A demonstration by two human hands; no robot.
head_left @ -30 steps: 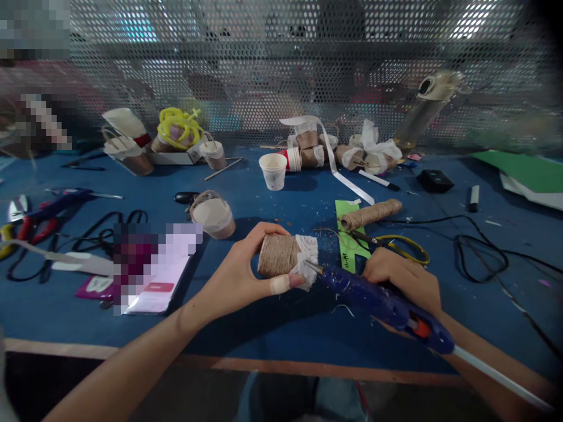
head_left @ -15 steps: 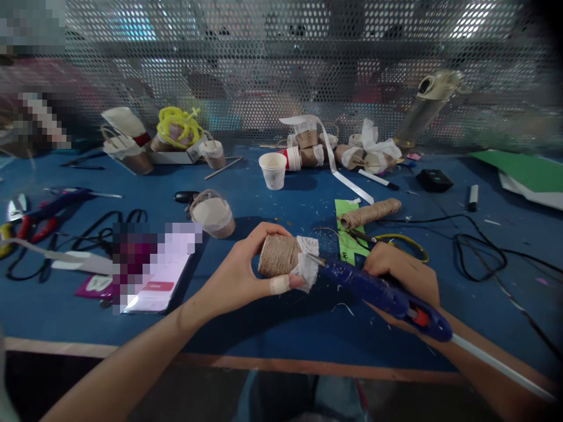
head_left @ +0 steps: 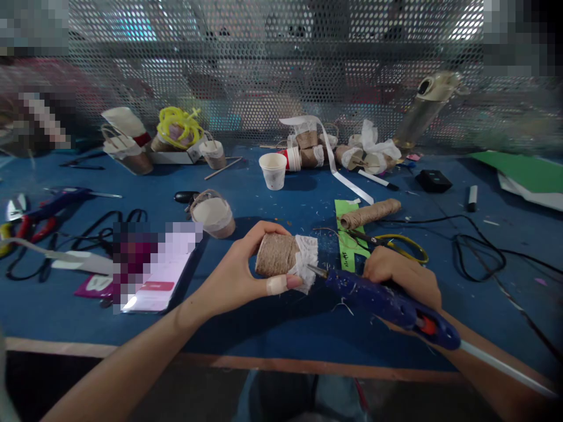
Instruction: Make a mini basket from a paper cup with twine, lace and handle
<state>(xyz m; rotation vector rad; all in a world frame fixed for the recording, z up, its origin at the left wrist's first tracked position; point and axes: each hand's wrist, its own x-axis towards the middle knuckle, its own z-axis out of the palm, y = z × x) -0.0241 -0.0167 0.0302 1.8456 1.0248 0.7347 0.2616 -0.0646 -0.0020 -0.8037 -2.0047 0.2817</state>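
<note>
A paper cup wrapped in brown twine (head_left: 276,255) lies sideways in my left hand (head_left: 240,275), thumb below and fingers over the top. White lace (head_left: 307,261) rings the cup's right end, and the thumb, with a bandage on it, presses near that lace. My right hand (head_left: 400,272) is wrapped round a blue glue gun (head_left: 373,296) with a long white glue stick out of its back. The gun's metal nozzle points left, close to the lace; I cannot tell whether it touches.
Beyond the hands lie a twine roll (head_left: 372,213), yellow-handled scissors (head_left: 402,245) and a white paper cup (head_left: 272,170). A twine-wrapped cup (head_left: 213,214) stands left, near a phone (head_left: 165,275). Black cable (head_left: 475,249) trails at right. A perforated metal screen (head_left: 246,70) closes the back.
The glue gun has drawn slightly right and down, its nozzle shifting a little along the lace. My left hand and the cup have moved slightly left.
</note>
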